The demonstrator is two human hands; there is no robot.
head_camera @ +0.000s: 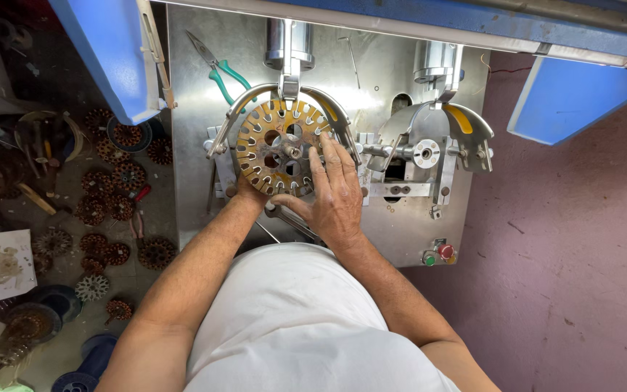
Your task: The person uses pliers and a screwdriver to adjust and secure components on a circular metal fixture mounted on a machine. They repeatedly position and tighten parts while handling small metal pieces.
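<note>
Presently, my right hand (337, 194) lies flat over the 3 to 5 o'clock portion of the slotted stator disc (279, 147), fingers extended and together, the fingertips pointing toward 12 o'clock and resting on the disc's rim. The grip here is open and pressing, not closed round anything. My left hand (247, 194) is at the disc's 7 o'clock edge, mostly hidden behind the disc and my wrist; I cannot tell how far its grip is closed or whether it has hold of the rim.

The disc itself is brownish-gold, round, with radial slots around its edge and several round holes near the centre. It sits upright-facing on a spindle at the left station of the steel machine plate (197, 109), between two curved metal guide arms (235, 116) that arch from 12 o'clock down either side.

At 3 o'clock from the disc stands a second, unloaded station (429, 149) with a yellow-marked guard. Green-handled pliers (219, 72) lie on the plate at 11 o'clock. Red and green push buttons (438, 254) sit at the plate's 5 o'clock corner. Well apart at 9 o'clock, many wound stators (114, 189) lie scattered on the floor.
</note>
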